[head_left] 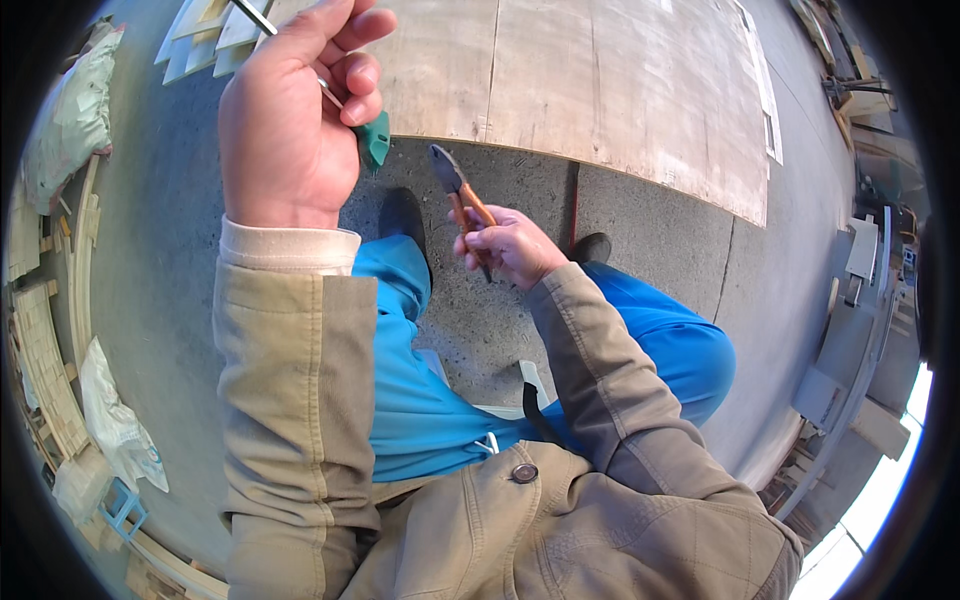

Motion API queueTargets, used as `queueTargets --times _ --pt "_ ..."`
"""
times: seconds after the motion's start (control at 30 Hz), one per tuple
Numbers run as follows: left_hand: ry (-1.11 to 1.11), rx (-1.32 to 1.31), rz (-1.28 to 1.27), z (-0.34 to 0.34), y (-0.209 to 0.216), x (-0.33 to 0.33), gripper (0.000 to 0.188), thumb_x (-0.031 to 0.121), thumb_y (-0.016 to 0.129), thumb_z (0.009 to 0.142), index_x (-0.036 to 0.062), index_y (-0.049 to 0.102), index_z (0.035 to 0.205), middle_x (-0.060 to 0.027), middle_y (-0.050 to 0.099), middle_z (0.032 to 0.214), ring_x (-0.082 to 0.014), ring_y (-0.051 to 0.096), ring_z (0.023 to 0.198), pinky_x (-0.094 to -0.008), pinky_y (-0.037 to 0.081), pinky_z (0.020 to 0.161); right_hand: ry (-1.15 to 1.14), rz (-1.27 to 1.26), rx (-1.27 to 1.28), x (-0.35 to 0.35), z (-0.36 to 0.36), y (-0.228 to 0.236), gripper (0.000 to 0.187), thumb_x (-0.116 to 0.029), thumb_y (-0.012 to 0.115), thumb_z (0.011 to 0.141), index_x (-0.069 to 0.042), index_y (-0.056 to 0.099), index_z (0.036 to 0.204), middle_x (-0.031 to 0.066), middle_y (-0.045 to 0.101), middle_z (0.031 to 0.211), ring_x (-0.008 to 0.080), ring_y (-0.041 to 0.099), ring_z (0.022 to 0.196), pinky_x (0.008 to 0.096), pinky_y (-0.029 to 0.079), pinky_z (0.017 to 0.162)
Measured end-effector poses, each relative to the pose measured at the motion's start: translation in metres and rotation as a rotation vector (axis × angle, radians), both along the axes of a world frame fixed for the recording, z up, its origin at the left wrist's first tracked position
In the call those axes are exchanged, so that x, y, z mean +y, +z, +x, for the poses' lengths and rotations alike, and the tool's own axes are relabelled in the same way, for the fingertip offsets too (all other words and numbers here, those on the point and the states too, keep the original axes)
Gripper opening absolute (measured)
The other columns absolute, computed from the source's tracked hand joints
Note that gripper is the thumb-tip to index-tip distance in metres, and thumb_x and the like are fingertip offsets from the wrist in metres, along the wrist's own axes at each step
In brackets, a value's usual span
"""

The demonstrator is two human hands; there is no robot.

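Observation:
Raised at the upper left, my left hand (290, 130) has its fingers curled round a thin rod-like tool. A dark metal shaft (254, 15) sticks out past the thumb, and a green end piece (375, 142) shows below the fingers. The palm side hides its middle, so I cannot make out its exact kind. Lower and to the right, my right hand (512, 246) grips pliers (462, 190) by their orange-brown handles. Their dark jaws point up and left, near the front edge of a wooden board (620, 100).
Below me lies a grey concrete floor (660, 240), with my blue-trousered knees on either side. Pale planks (200, 45) lie at the far left. White sacks (110, 410) and stacked wood (48, 370) line the left side; grey metal parts (845, 335) stand at the right.

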State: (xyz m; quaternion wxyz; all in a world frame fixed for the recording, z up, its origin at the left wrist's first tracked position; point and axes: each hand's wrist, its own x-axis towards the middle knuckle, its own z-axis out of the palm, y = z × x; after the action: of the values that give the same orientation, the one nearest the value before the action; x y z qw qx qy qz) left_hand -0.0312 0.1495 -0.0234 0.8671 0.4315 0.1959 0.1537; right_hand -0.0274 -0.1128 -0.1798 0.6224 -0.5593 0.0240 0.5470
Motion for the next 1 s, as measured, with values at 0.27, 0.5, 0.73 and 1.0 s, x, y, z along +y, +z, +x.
queueTargets --times 0.27,0.5,0.73,1.0 --pt "0.006 0.000 -0.016 -0.004 0.001 0.004 0.031 0.022 0.071 0.100 -0.0030 0.071 0.118 -0.0104 0.073 0.102 -0.0107 0.052 0.066 -0.0253 0.036 0.053 -0.152 -0.202 -1.349 0.021 0.020 0.037 0.083 0.001 0.069 0.077 -0.001 0.043 0.156 0.0140 0.061 0.114 0.0231 0.063 0.085 0.0361 0.056 0.082" --pt "0.024 0.011 -0.013 -0.009 0.000 0.009 0.031 0.023 0.071 0.100 -0.0028 0.071 0.117 -0.0103 0.073 0.102 -0.0105 0.052 0.066 -0.0253 0.036 0.053 0.026 -0.418 -1.368 0.040 0.003 -0.004 0.091 0.002 0.073 0.077 -0.017 0.043 0.160 0.0166 0.059 0.108 0.0332 0.067 0.092 0.0420 0.059 0.079" --pt "0.021 0.008 -0.010 -0.011 0.002 0.009 0.032 0.024 0.070 0.101 -0.0026 0.071 0.117 -0.0100 0.073 0.102 -0.0100 0.052 0.066 -0.0254 0.036 0.053 0.143 -0.522 -1.364 0.047 -0.006 -0.027 0.089 -0.002 0.073 0.075 -0.018 0.045 0.158 0.0194 0.059 0.107 0.0407 0.068 0.086 0.0485 0.059 0.076" --pt "0.011 -0.007 -0.017 -0.012 0.002 0.010 0.031 0.024 0.069 0.101 -0.0026 0.071 0.117 -0.0098 0.074 0.102 -0.0101 0.052 0.066 -0.0254 0.035 0.053 -0.052 -0.461 -1.396 0.051 -0.002 -0.009 0.086 -0.002 0.071 0.078 -0.018 0.046 0.159 0.0202 0.061 0.109 0.0420 0.067 0.093 0.0482 0.058 0.083"
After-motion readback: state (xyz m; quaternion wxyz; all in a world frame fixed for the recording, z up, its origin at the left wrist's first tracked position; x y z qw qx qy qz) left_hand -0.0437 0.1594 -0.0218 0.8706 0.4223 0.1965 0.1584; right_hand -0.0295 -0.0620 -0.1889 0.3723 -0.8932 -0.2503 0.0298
